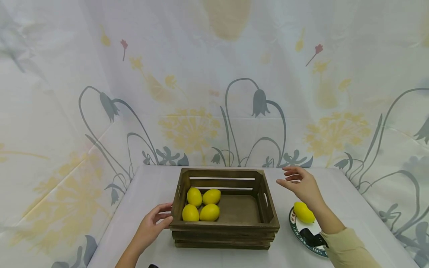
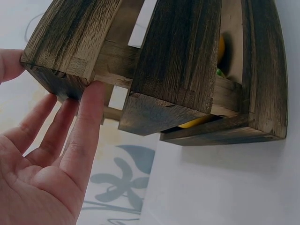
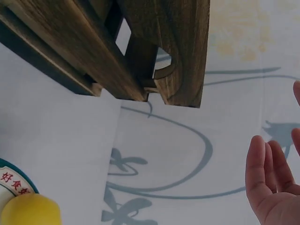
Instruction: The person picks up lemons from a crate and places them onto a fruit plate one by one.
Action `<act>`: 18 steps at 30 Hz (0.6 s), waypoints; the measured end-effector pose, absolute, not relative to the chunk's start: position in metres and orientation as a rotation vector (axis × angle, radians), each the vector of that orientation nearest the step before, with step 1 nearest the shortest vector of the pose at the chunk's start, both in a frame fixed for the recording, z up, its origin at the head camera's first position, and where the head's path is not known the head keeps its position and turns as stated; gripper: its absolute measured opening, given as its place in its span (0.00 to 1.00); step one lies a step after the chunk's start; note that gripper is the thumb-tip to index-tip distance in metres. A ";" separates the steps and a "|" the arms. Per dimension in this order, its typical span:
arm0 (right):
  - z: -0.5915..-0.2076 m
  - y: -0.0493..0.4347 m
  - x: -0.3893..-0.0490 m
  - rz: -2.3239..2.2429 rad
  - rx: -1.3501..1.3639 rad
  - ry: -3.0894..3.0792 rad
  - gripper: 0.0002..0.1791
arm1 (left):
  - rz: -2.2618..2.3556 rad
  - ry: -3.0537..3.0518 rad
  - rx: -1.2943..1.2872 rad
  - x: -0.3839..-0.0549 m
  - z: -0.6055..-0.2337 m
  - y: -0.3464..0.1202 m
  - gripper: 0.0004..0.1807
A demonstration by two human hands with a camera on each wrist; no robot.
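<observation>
A dark wooden slatted crate [image 1: 222,225] sits on the white table, with several yellow lemons [image 1: 209,212] grouped in its left part. My left hand [image 1: 153,224] is at the crate's left side, its extended fingertips touching the upper front corner. Up close in the left wrist view, the fingers [image 2: 89,126] lie fairly straight against the top slat. Beyond the crate's right side, my right hand [image 1: 303,185] hovers in the air with fingers apart and nothing in them. Below it, another lemon [image 1: 304,213] lies on a plate [image 1: 292,220] with a green patterned rim.
A black strap-like piece [image 1: 312,238] at the right wrist overlaps the plate in the head view. Another dark object [image 1: 153,266] shows at the bottom edge. Behind the table [image 1: 151,182] hangs a white curtain [image 1: 201,93] printed with flowers.
</observation>
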State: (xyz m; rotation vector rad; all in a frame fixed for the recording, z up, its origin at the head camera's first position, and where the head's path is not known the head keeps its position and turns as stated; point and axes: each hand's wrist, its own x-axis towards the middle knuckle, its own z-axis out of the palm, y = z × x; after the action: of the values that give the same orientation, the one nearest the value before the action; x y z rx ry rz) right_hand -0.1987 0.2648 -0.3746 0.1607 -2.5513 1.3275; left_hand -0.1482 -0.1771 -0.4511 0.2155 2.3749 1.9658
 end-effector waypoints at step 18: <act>-0.363 0.231 -0.219 1.441 0.292 -2.445 0.23 | 1.987 2.412 0.161 -0.147 -0.449 -0.174 0.22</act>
State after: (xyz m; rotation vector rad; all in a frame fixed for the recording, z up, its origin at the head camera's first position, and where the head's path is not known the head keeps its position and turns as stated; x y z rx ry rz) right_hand -0.2194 0.2314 -0.3634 0.2916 -2.4450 1.4409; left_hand -0.1471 -0.1737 -0.4493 0.1614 2.4121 1.9867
